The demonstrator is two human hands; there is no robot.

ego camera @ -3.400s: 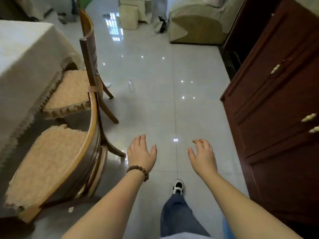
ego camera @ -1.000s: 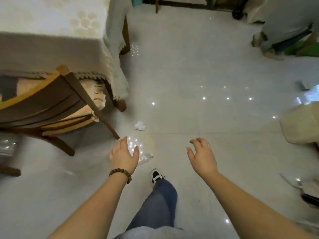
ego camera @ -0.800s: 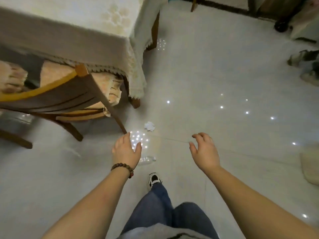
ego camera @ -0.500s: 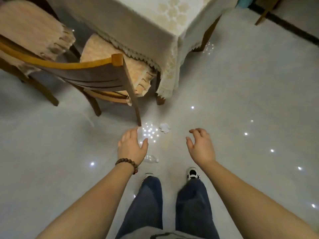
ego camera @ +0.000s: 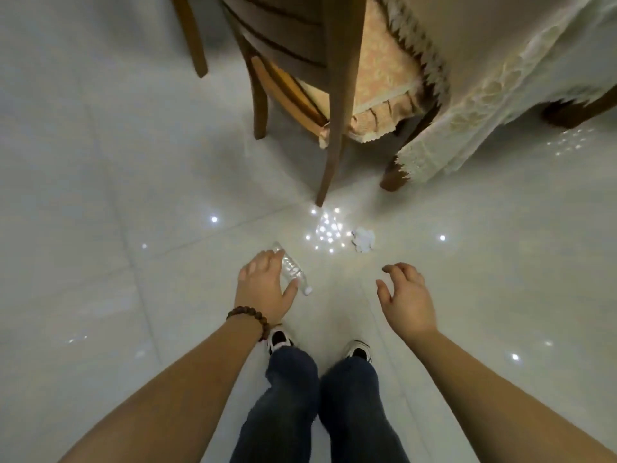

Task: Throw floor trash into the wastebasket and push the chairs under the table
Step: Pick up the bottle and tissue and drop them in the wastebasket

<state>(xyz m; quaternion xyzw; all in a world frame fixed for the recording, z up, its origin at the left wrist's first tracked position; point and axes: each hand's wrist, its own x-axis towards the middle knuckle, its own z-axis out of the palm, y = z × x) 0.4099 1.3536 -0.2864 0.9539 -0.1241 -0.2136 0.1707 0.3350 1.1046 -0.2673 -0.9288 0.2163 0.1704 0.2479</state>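
A clear plastic bottle [ego camera: 294, 272] lies on its side on the pale tiled floor, white cap toward me. My left hand [ego camera: 265, 289], with a bead bracelet at the wrist, hovers over the bottle with fingers spread, covering part of it; whether it touches I cannot tell. A crumpled white paper wad [ego camera: 363, 239] lies to the right, ahead of my right hand [ego camera: 405, 297], which hangs open and empty. A wooden chair [ego camera: 300, 55] with a tan cushion stands ahead, its seat partly under the table [ego camera: 500, 71] draped in a cream lace cloth. No wastebasket is in view.
The chair's rear leg [ego camera: 330, 162] and a table leg [ego camera: 395, 172] come down just beyond the trash. A second chair leg [ego camera: 193, 35] shows at the top left. My two feet in dark trousers and white shoes [ego camera: 359, 350] stand right behind the bottle.
I have turned and stepped up to the chair and table, now looking straight down. My left hand has dropped over the bottle; the paper wad now lies ahead of my right hand.
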